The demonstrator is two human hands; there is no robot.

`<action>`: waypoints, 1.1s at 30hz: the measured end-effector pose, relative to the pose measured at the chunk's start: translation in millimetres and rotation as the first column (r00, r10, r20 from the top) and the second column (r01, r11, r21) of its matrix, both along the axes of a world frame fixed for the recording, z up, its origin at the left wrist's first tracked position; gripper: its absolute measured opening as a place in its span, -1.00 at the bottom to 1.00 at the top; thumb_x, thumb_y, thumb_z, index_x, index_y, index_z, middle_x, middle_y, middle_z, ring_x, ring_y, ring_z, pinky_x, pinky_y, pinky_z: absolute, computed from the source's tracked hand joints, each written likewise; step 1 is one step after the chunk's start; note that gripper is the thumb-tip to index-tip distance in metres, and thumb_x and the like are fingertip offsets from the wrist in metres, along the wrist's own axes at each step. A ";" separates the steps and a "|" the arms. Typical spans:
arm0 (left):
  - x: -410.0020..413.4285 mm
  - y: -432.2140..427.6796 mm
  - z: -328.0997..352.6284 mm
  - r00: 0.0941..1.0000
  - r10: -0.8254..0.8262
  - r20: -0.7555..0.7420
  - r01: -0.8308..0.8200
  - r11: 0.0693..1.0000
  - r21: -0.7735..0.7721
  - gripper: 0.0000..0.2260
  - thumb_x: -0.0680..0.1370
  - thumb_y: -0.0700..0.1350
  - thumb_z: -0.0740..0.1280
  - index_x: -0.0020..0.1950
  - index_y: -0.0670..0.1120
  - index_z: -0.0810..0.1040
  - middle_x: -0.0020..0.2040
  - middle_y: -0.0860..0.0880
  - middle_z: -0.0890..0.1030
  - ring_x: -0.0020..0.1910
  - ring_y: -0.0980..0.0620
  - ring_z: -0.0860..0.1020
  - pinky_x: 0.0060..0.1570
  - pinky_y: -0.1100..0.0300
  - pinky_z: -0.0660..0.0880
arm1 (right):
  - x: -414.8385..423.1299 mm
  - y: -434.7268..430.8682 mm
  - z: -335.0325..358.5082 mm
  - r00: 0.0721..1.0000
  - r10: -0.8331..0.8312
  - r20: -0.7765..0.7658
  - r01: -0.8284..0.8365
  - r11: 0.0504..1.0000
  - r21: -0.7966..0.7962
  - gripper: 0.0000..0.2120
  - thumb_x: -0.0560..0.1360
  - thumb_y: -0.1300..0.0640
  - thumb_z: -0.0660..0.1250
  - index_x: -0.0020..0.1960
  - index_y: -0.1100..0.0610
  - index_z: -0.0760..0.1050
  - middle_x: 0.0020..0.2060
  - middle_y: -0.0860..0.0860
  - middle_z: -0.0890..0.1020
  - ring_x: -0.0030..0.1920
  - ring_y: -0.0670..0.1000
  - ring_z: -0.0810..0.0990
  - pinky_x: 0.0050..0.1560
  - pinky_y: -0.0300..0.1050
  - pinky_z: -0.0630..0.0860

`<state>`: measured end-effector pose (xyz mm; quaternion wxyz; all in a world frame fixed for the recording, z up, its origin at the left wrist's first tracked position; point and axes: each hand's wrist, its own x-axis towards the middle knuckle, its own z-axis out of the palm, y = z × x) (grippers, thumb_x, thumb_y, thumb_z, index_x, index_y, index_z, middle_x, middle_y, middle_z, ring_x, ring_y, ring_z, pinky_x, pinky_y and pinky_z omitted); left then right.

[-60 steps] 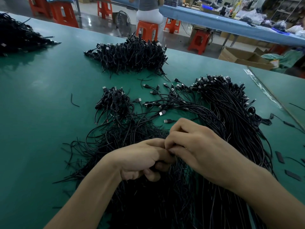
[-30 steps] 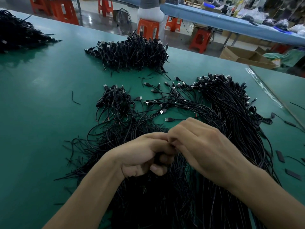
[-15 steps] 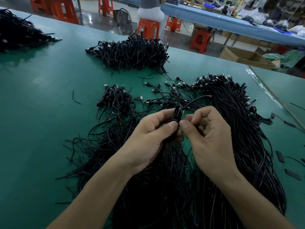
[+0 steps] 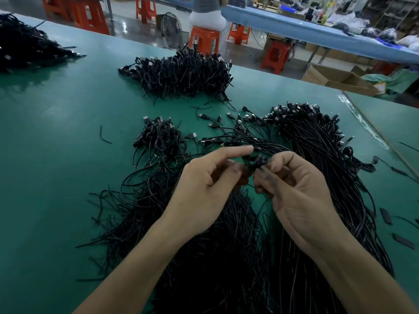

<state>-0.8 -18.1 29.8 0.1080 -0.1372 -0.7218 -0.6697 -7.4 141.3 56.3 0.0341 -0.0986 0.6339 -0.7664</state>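
Workshop, green table (image 4: pixel 49 159) covered w/ black cables. Bg: orange stools (image 4: pixel 204 40), a person seated on one (image 4: pixel 207 17), a long blue table (image 4: pixel 317 35), and a cardboard box (image 4: pixel 335 79) on the floor at right.

Both hands are up over the table ctr, close together, w/ a short folded cable (image 4: pixel 257 162) between them, above the loose pile. Left hand (image 4: pixel 204 186): index finger straight & pointing right over the cable, thumb & other fingers curled in and pinching the cable's left end. This part is blurred, so exact finger contact is unclear. Right hand (image 4: pixel 299 196): fingers curled, thumb & fingertips pinching the cable's right end. Fingertips of the two hands are nearly touching.

Under & in front of the hands is the loose pile (image 4: pixel 204 257) of long straight cables, running toward the near edge. To its right is a second long pile (image 4: pixel 322 143), USB plugs bunched at its far end. Small heap of folded cables (image 4: pixel 158 137) sits just left of the hands, w/ a bigger heap (image 4: pixel 181 73) farther back and another heap (image 4: pixel 22 46) at far left. A stray wire bit (image 4: pixel 104 135) lies alone on the green. Flat black strips (image 4: pixel 386 216) lie at the right edge.
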 end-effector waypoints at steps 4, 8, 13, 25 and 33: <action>1.0 2.8 3.3 0.998 -0.063 0.013 0.061 0.994 0.095 -0.79 0.60 -0.13 0.22 0.12 0.00 0.63 -0.16 0.13 0.65 -0.16 0.17 0.60 -0.12 0.25 0.59 | -0.2 3.3 -5.0 0.999 -0.003 0.036 0.001 0.998 0.068 -0.80 0.33 0.20 0.43 -0.23 0.10 0.40 -0.30 0.04 0.60 -0.26 -0.06 0.55 -0.23 -0.28 0.54; 1.5 4.8 0.5 0.999 -0.044 -0.019 0.046 0.992 0.115 -0.67 0.55 -0.16 0.40 0.21 0.17 0.43 -0.05 0.04 0.69 -0.19 -0.10 0.59 -0.20 0.12 0.50 | 0.2 4.4 -7.5 0.995 0.025 0.098 -0.033 0.996 0.079 -0.77 0.34 0.16 0.45 -0.33 -0.01 0.40 -0.36 0.04 0.56 -0.32 -0.06 0.49 -0.32 -0.24 0.48; 0.4 4.1 -5.1 0.986 -0.021 -0.166 -0.005 0.988 -0.155 -0.61 0.49 -0.31 0.43 0.15 0.15 0.59 0.04 0.21 0.67 0.13 0.07 0.59 0.06 0.23 0.49 | -3.1 9.3 -12.2 0.962 -0.016 0.271 0.046 0.993 -0.105 -0.77 0.29 0.27 0.39 -0.26 0.10 0.34 -0.38 0.05 0.59 -0.35 -0.03 0.56 -0.38 -0.25 0.51; 2.5 12.3 -8.0 0.989 0.038 -0.146 -0.092 0.920 -0.381 -0.76 0.61 0.04 0.35 0.18 -0.06 0.65 -0.35 0.14 0.50 -0.40 0.19 0.45 -0.33 0.45 0.30 | -2.0 2.8 -4.9 0.960 -0.191 -0.205 0.214 0.972 0.094 -0.72 0.46 0.28 0.41 -0.30 0.04 0.37 -0.28 -0.05 0.62 -0.23 -0.10 0.59 -0.13 -0.29 0.53; -1.8 5.9 -4.2 0.982 -0.081 0.169 0.036 0.967 0.253 -0.75 0.67 -0.20 0.17 0.09 -0.02 0.64 -0.01 -0.03 0.71 0.02 0.05 0.67 -0.01 0.27 0.57 | 5.5 -1.5 -14.2 0.976 -0.036 -0.215 0.085 0.971 0.224 -0.66 0.49 0.38 0.37 -0.27 -0.01 0.41 -0.29 -0.04 0.62 -0.25 -0.13 0.57 -0.18 -0.31 0.53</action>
